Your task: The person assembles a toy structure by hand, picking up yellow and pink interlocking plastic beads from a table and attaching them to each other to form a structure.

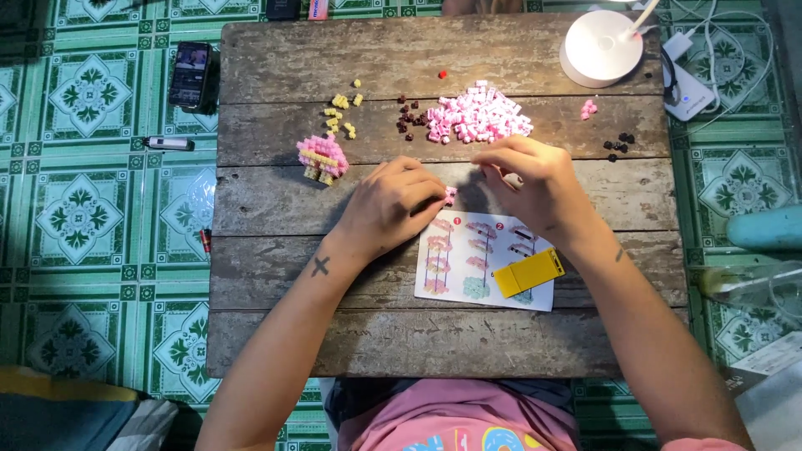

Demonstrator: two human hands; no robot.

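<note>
Two hands at work over one weathered plank table (276, 334), sat on green patterned floor tiles (83, 209). Person in pink shirt (451, 422) seated at the near edge, forearms reaching in from both corners

Left hand (388, 205): fingers curled, tips pinching a small pink block assembly (450, 195) just above the instruction sheet. Right hand (530, 179): fingers curled inward, tips close together near the same piece; cannot tell if it grips anything, own fingers hide it. Hands close, gap between them only at the pink piece

Instruction sheet (468, 263) lies flat below the hands, partly under the right wrist. Yellow flat tool (528, 272) rests tilted on the sheet's right half

Round white lamp base (601, 46) at far right corner of the table. White power bank (687, 92) with cables on the floor just beside it. Phone (191, 75) on the floor off the table's left far corner, small white stick-shaped object (170, 144) below it

Pile of loose pink and white blocks (478, 115) just beyond the right hand, nearly touching the knuckles. Half-built pink and yellow model (322, 158) left of the left hand, apart from it

Small stuff: yellow blocks (342, 115) scattered beyond the model, dark brown blocks (409, 117) against the pink pile's left edge, black blocks (618, 145) near right edge, few pink blocks (589, 108) under the lamp, single red block (442, 73) far centre
</note>
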